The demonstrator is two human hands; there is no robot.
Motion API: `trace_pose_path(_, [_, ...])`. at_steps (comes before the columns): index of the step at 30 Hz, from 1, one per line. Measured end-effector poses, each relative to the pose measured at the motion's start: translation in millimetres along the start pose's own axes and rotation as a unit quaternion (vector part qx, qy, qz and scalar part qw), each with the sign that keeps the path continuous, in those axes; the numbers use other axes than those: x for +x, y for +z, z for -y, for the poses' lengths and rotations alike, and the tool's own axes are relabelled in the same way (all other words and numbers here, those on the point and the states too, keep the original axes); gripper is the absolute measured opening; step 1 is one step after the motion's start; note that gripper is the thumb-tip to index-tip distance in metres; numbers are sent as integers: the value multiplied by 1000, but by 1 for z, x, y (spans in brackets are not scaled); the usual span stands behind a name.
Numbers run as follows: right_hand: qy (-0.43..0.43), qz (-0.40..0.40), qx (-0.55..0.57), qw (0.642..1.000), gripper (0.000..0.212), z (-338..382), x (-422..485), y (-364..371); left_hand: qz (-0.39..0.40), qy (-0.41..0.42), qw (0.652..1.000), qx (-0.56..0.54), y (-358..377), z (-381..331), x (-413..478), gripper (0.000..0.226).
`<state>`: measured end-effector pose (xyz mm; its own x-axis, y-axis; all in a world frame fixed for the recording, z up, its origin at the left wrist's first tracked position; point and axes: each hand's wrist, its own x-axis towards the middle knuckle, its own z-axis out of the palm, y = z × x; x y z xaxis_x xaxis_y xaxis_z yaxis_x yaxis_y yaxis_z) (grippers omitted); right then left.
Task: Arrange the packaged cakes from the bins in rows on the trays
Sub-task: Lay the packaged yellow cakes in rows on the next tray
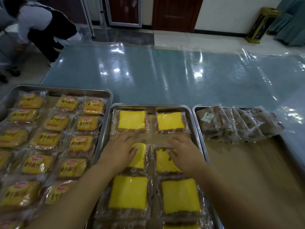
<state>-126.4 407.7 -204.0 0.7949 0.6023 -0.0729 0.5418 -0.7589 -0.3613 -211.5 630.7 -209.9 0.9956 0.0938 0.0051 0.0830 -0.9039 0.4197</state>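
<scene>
Left hand and right hand, fingers spread flat, press two yellow-topped wrapped cakes in the middle steel tray; a bare strip separates them from the far row.

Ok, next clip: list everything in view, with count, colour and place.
trays: three, metal, side by side along the near table edge
yellow-topped cakes: at least six, clear wrap, two columns in the middle tray
labelled buns: more than a dozen, orange-yellow, rows in the left tray
brown cakes: overlapping row, far end of the right tray
table cover: grey-blue under clear plastic
other person: one, bent over, far left
left hand: flat on a middle-row cake
right hand: flat on its neighbour
</scene>
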Motion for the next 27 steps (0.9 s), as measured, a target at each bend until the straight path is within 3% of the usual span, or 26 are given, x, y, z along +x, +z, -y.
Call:
trace_pose_path(3, [3, 10, -3, 1000, 36, 7, -20, 6, 26, -18, 999, 19, 6, -4, -21, 34])
trace_pose_path(9, [29, 105, -63, 992, 38, 14, -35, 17, 80, -16, 994, 71, 20, -5, -40, 40])
trace_pose_path(20, [39, 67, -50, 996, 38, -6, -23, 16, 39, -53, 995, 70, 23, 3, -28, 38])
trace_pose_path(27, [30, 77, -61, 995, 38, -3, -25, 8, 59, -58, 995, 61, 20, 2, -32, 41])
